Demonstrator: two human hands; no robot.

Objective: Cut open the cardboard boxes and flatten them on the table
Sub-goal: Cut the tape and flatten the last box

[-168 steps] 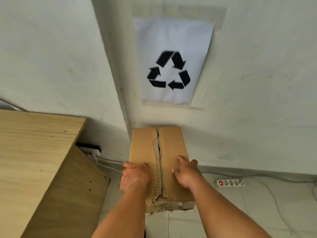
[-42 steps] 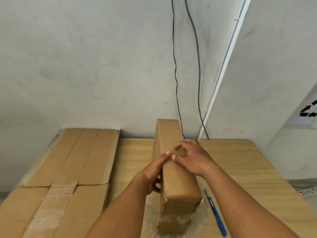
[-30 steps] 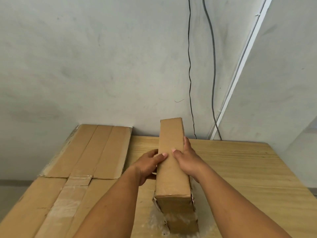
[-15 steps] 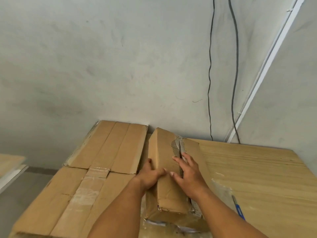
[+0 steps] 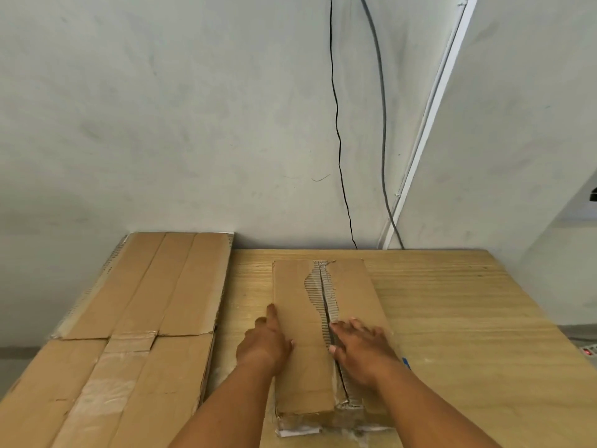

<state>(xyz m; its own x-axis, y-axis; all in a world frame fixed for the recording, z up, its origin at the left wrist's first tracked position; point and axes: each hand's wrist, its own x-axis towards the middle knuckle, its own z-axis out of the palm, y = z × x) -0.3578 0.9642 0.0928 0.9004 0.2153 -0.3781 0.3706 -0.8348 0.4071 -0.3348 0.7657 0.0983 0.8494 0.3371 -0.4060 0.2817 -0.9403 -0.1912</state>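
A long brown cardboard box (image 5: 300, 318) lies flat on the wooden table (image 5: 452, 318), its torn top seam facing up and running away from me. My left hand (image 5: 263, 345) rests against the box's left side, index finger stretched along the edge. My right hand (image 5: 361, 347) lies on the right flap beside the seam, fingers spread and fairly straight. A flattened cardboard box (image 5: 135, 318) covers the table's left part. Only the blue tip of the cutter (image 5: 406, 372) shows past my right wrist.
The table stands against a grey wall (image 5: 193, 124), with two cables (image 5: 337, 124) and a white conduit (image 5: 426, 124) running down it. The table's right half is bare wood. A power strip (image 5: 586, 350) lies on the floor at far right.
The box has been rolled from its narrow side onto its wide face, seam up. Both hands shifted from holding it to resting on and beside it. Earlier it was carried from the floor to the table.
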